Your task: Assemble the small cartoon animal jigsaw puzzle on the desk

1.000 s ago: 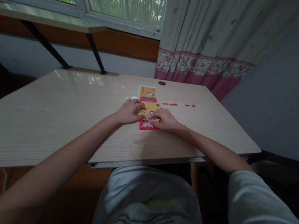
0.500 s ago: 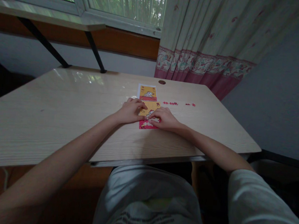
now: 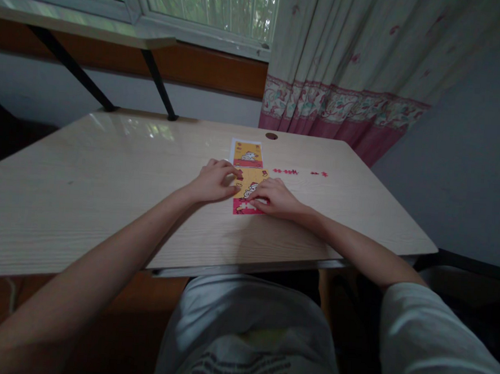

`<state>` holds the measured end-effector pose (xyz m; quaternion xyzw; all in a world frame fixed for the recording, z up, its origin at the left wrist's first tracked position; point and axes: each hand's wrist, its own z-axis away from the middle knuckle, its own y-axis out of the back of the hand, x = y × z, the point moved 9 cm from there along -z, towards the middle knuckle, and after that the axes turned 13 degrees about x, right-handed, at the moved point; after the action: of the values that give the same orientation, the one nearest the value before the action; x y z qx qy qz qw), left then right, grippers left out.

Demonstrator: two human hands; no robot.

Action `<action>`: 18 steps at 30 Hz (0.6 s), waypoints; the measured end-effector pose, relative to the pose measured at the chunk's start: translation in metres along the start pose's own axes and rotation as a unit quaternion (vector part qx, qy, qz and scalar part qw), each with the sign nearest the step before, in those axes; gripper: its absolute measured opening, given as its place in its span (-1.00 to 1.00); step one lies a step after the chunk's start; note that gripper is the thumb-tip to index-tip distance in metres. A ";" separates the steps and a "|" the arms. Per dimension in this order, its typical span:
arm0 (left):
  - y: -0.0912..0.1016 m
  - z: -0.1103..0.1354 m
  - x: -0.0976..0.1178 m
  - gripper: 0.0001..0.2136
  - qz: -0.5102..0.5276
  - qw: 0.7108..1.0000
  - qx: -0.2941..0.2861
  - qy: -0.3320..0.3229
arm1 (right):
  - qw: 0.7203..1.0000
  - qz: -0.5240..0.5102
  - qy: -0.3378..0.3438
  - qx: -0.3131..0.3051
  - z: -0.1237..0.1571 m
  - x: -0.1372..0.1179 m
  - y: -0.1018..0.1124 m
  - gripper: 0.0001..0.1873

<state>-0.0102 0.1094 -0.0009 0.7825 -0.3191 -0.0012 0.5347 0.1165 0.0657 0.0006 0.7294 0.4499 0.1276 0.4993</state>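
A yellow and pink jigsaw puzzle (image 3: 254, 176) with a white cartoon animal lies flat on the table. White gaps show in its pink lower strip. My left hand (image 3: 214, 180) rests at the puzzle's left edge, thumb and fingers apart, holding nothing. Over the lower right part of the puzzle is my right hand (image 3: 277, 198), its thumb and forefinger pinched close together at the pink strip. Whatever lies between those fingertips is too small to make out, and the hand hides part of the picture. Just beyond the puzzle is a matching picture card (image 3: 248, 155) with a white border.
Several loose pink puzzle pieces (image 3: 285, 171) lie in a row right of the puzzle, with a few more pieces (image 3: 319, 174) farther right. A round hole (image 3: 271, 136) is near the back edge of the wooden table (image 3: 105, 201). A curtain (image 3: 346, 63) hangs behind.
My left hand has drawn back a little to the left, uncovering more of the puzzle's middle, and its fingers have spread. My right hand stays in nearly the same spot.
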 end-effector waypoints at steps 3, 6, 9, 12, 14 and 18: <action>-0.002 0.000 0.000 -0.62 -0.009 1.000 -0.005 0.002 | 1.000 0.001 0.004 -0.006 0.000 -0.002 0.001 -0.82; -0.003 0.001 0.001 -0.59 -0.013 1.000 -0.011 0.010 | 1.000 0.002 0.004 -0.012 -0.001 -0.003 0.002 -0.81; -0.002 0.002 0.004 -0.59 -0.013 1.000 -0.013 0.009 | 1.000 0.000 0.002 -0.017 -0.001 -0.003 0.002 -0.80; -0.001 0.002 0.006 -0.59 -0.012 1.000 -0.013 0.004 | 1.000 -0.014 -0.001 -0.019 -0.001 0.000 0.002 -0.80; -0.001 0.002 0.006 -0.60 -0.010 1.000 -0.014 0.002 | 1.000 -0.024 -0.005 -0.009 -0.001 0.005 0.005 -0.80; -0.001 0.002 0.005 -0.59 -0.006 1.000 -0.013 -0.001 | 0.999 -0.017 -0.024 0.037 -0.001 0.028 0.019 -0.78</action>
<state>-0.0060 0.1054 -0.0006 0.7774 -0.3148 -0.0089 0.5445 0.1415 0.0866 0.0096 0.7423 0.4548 0.0849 0.4847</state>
